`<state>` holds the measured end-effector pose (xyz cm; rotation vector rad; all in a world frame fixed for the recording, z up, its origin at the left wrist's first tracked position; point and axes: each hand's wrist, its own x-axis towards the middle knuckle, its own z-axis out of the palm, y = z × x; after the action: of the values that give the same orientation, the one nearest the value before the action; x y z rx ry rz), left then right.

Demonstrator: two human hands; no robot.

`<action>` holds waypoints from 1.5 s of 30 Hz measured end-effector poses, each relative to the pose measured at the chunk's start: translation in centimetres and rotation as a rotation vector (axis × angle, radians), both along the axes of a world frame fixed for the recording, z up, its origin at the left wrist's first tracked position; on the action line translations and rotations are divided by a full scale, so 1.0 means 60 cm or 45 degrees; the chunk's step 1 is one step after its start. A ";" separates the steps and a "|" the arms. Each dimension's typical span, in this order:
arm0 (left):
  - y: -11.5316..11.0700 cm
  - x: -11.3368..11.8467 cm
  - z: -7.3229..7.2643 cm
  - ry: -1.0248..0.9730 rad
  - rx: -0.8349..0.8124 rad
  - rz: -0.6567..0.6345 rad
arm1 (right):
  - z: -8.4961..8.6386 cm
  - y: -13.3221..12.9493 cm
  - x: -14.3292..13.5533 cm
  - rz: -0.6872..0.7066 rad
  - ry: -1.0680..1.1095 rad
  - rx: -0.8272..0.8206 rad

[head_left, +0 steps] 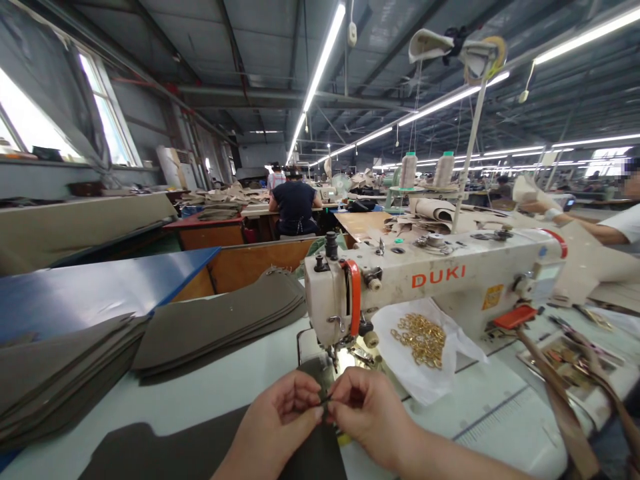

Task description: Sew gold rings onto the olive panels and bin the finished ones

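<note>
My left hand [283,420] and my right hand [367,410] meet just in front of the sewing machine [440,273]. Thumbs and fingers of both are closed in a pinch on a small dark strip [325,400], mostly hidden by the fingertips. Beneath them a dark grey-brown fabric panel [175,443] lies on the pale table, and its narrow part runs back toward the needle area. The presser foot is partly hidden behind my fingers. Right of the needle, a pile of small gold metal rings or clasps [421,340] rests on white paper [450,377].
Stacks of cut dark panels [225,323] lie to the left, beside a blue-topped table [110,280]. Brown straps [560,407] hang over a tray of small parts [560,360] at right. Thread cones [409,171] stand behind the machine. A co-worker's arm [585,227] reaches in at right; another person [295,203] sits ahead.
</note>
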<state>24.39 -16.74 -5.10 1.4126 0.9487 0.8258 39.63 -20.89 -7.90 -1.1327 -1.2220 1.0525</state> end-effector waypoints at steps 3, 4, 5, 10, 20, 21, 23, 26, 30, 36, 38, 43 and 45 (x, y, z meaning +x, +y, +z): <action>-0.003 -0.002 -0.010 0.035 0.126 -0.021 | -0.001 -0.001 0.000 0.023 0.022 -0.001; -0.005 -0.003 -0.012 0.061 0.173 -0.023 | 0.000 -0.001 0.001 0.054 0.059 -0.021; -0.006 -0.005 -0.013 0.092 0.218 -0.021 | 0.001 0.000 0.002 0.094 0.105 -0.049; -0.011 -0.012 -0.011 0.225 0.376 0.010 | 0.005 0.004 0.009 0.248 0.299 -0.153; -0.016 -0.009 -0.002 0.257 0.350 -0.025 | -0.001 0.005 0.015 0.283 0.174 -0.171; -0.013 -0.009 0.003 0.250 0.335 -0.064 | -0.002 0.006 0.015 0.285 0.187 -0.184; -0.003 -0.012 0.012 0.260 0.339 -0.124 | -0.001 0.007 0.016 0.272 0.207 -0.221; 0.016 -0.021 0.011 0.417 0.511 -0.040 | 0.000 0.009 0.016 0.230 0.183 -0.248; 0.019 -0.032 -0.030 0.701 0.959 0.063 | 0.004 0.010 0.017 0.223 0.131 -0.321; -0.016 -0.039 -0.070 0.781 1.208 0.052 | 0.017 0.024 0.015 0.233 0.013 -0.489; -0.021 -0.041 -0.070 0.784 1.203 0.064 | 0.025 0.031 0.014 0.238 -0.034 -0.543; -0.023 -0.040 -0.054 0.794 1.107 0.042 | 0.049 0.038 0.008 0.249 -0.168 -0.633; -0.024 -0.036 -0.045 0.792 1.077 0.019 | 0.056 0.038 0.006 0.255 -0.218 -0.646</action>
<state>22.21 -18.19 -7.77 2.4941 1.1195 0.8523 39.99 -18.58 -4.55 -1.5347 -1.2558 1.4973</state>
